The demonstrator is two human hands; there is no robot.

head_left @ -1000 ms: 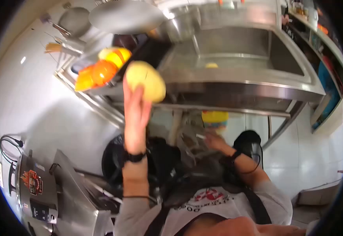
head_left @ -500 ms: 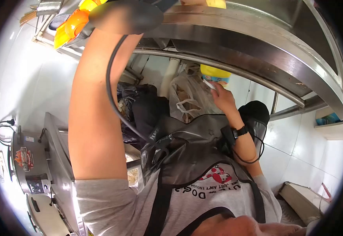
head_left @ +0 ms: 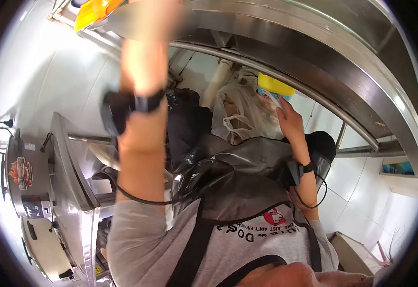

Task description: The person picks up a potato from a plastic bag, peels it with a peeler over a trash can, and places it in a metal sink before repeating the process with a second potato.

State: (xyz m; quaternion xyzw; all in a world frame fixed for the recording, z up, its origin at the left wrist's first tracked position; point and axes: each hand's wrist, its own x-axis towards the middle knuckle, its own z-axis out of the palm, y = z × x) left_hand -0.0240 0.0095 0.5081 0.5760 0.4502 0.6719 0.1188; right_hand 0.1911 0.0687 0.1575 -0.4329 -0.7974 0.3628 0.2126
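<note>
My left hand (head_left: 147,57) is raised at the upper left, smeared by motion; its fingers and anything in them cannot be made out. A black band and device (head_left: 135,107) are on that wrist. Lower at the right, my right hand (head_left: 291,123) has its fingers closed on a thin white object (head_left: 272,99). Behind that object stands a yellow container (head_left: 276,85) with a blue label. A translucent plastic bag (head_left: 235,112) with brownish contents lies left of my right hand.
A steel counter (head_left: 290,43) with a lower rail curves across the top. Orange utensils (head_left: 94,13) hang at the upper left. Cookers (head_left: 29,177) stand at the far left beside a steel table (head_left: 72,177). Black bags (head_left: 185,98) lie under the counter.
My left arm has pulled back toward my body, bringing its wristband into view. The counter, bag and right hand appear shifted in the view; the white object stays in my right hand.
</note>
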